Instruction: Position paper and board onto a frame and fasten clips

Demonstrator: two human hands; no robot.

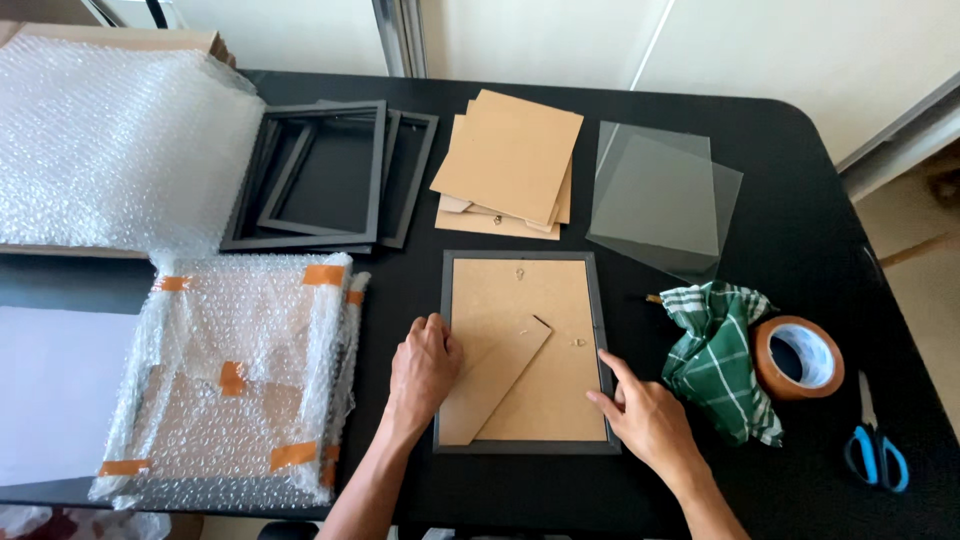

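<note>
A dark picture frame lies face down on the black table, its brown backing board and folded-out stand facing up. My left hand rests on the frame's left edge, fingers curled over it. On the frame's right edge my right hand presses with its fingers spread, index finger pointing along the rail. Neither hand holds anything loose.
Behind the frame lie a stack of empty dark frames, brown backing boards and glass panes. Bubble-wrapped frames and a bubble wrap sheet lie left. A green checked cloth, brown tape roll and blue scissors lie right.
</note>
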